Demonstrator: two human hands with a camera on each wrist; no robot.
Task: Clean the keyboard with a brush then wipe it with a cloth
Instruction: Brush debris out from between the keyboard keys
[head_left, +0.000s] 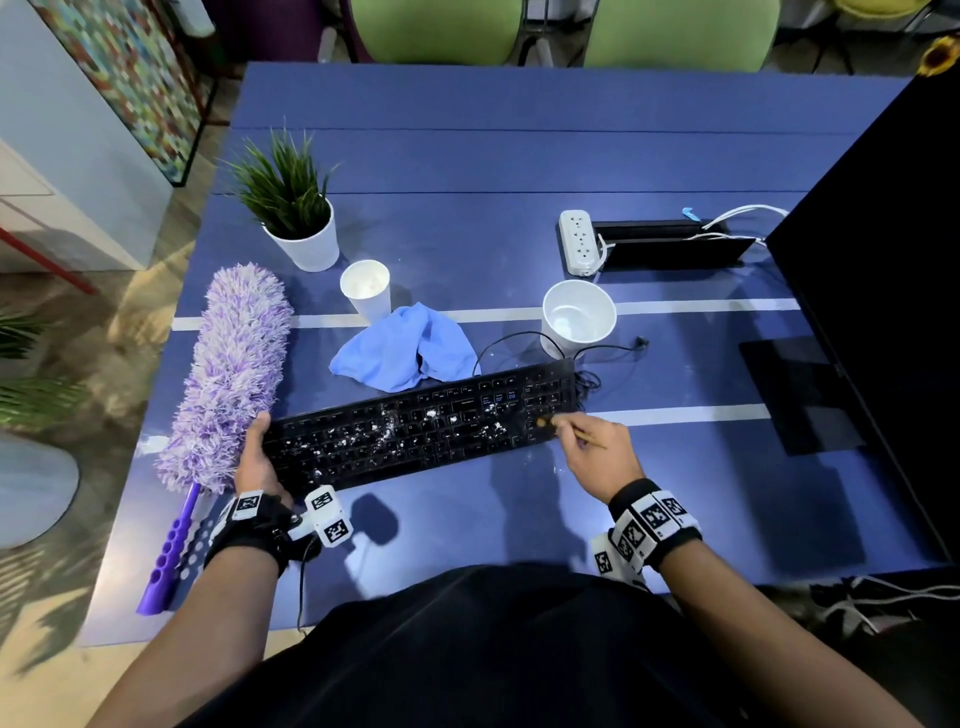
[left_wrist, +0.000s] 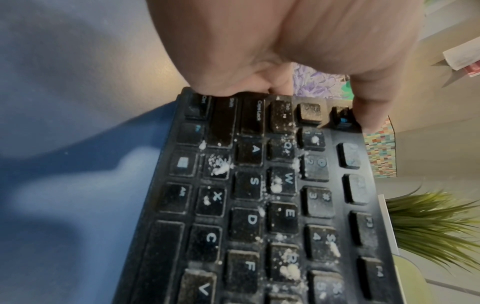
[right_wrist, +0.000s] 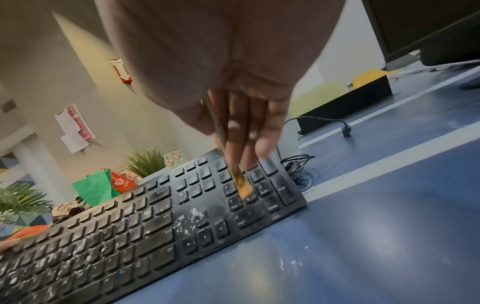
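A black keyboard (head_left: 415, 426) speckled with white crumbs lies slanted across the blue table (head_left: 519, 156). My left hand (head_left: 257, 457) grips its left end, thumb on the near edge and fingers over the far edge (left_wrist: 369, 107). My right hand (head_left: 592, 441) pinches a thin wooden brush (head_left: 571, 428); its orange bristles (right_wrist: 244, 189) touch the number pad keys. The crumbs (left_wrist: 289, 269) cluster on the letter keys. A crumpled light blue cloth (head_left: 405, 353) lies just behind the keyboard.
A purple fluffy duster (head_left: 228, 374) lies left of the keyboard. Two white paper cups (head_left: 366, 288) (head_left: 577, 319), a potted plant (head_left: 296, 208) and a power strip (head_left: 579, 241) stand behind. A black monitor (head_left: 878, 291) fills the right side. The keyboard cable (head_left: 587, 358) loops near the right cup.
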